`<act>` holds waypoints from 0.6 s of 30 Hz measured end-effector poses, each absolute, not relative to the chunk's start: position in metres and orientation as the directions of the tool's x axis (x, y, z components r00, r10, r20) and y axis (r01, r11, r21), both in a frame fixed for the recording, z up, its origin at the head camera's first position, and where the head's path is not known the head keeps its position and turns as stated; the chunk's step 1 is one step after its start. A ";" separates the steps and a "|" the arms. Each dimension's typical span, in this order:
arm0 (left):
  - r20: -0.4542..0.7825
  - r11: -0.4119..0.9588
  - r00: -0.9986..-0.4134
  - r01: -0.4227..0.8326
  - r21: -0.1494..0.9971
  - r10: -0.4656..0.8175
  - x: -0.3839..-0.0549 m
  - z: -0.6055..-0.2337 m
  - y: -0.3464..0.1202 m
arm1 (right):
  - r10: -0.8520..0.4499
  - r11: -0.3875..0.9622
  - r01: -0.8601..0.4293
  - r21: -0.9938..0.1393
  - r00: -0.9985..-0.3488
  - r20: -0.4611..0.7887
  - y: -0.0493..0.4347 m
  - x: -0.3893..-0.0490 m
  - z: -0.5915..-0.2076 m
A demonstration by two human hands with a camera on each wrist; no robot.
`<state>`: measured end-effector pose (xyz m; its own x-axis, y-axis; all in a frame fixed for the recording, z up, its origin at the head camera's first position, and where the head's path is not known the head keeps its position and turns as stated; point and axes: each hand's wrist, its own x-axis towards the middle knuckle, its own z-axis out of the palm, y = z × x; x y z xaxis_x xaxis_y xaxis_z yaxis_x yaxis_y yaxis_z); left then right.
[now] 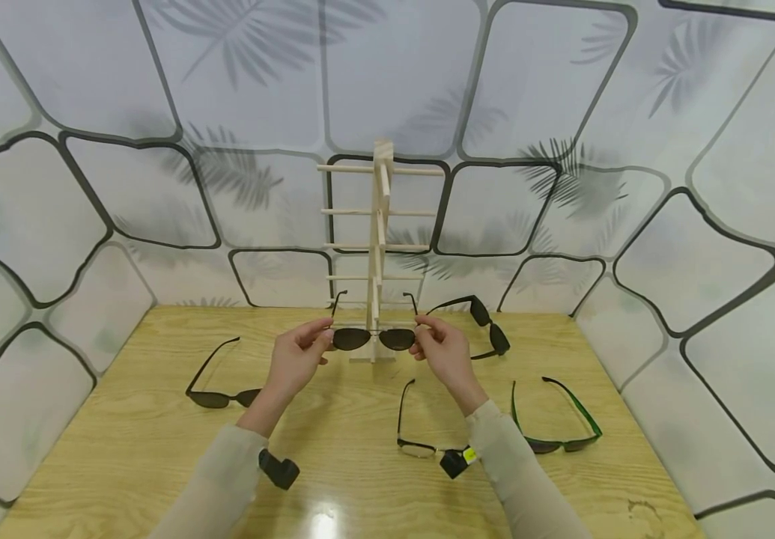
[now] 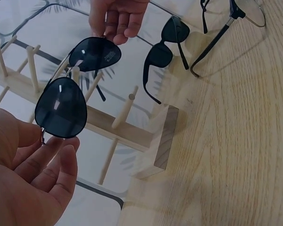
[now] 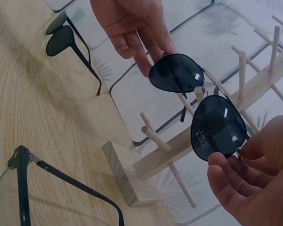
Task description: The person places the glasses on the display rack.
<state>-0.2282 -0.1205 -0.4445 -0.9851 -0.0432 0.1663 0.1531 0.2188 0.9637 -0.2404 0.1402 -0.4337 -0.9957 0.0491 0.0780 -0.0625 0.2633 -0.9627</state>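
Both hands pinch one pair of dark aviator sunglasses point(image 1: 397, 340) at its two outer hinges. My left hand point(image 1: 295, 358) grips the left end, and my right hand point(image 1: 446, 355) the right end. In the head view the lenses face me and the temples point away, either side of the wooden display stand point(image 1: 379, 224). The bridge lies close to one of the stand's low front pegs; in the left wrist view a peg tip shows between the lenses point(image 2: 61, 107). Whether the frame bears on that peg I cannot tell.
Black sunglasses point(image 1: 212, 399) lie left on the wooden table point(image 1: 333, 434), others point(image 1: 490, 329) right of the stand. Nearer me are half-rim eyeglasses point(image 1: 417, 449), partly behind my right sleeve, and green-templed sunglasses point(image 1: 579, 443). A patterned backdrop point(image 1: 259, 209) stands close behind.
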 end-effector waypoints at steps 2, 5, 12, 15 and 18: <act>0.166 0.220 -0.985 0.153 0.963 -0.043 -0.229 -0.445 -0.120 | 0.047 0.265 -0.067 -0.962 -0.996 0.082 0.140 -0.241 -0.435; 0.160 0.216 -0.986 0.147 0.965 -0.043 -0.229 -0.446 -0.119 | 0.045 0.262 -0.068 -0.963 -0.996 0.083 0.141 -0.241 -0.436; 0.161 0.223 -0.986 0.148 0.964 -0.040 -0.230 -0.447 -0.120 | 0.046 0.271 -0.054 -0.961 -0.997 0.069 0.140 -0.241 -0.436; 0.164 0.221 -0.986 0.151 0.964 -0.040 -0.230 -0.448 -0.120 | 0.050 0.269 -0.047 -0.962 -0.997 0.063 0.140 -0.241 -0.436; 0.168 0.224 -0.985 0.156 0.962 -0.037 -0.231 -0.448 -0.119 | 0.051 0.267 -0.055 -0.962 -0.996 0.071 0.140 -0.241 -0.437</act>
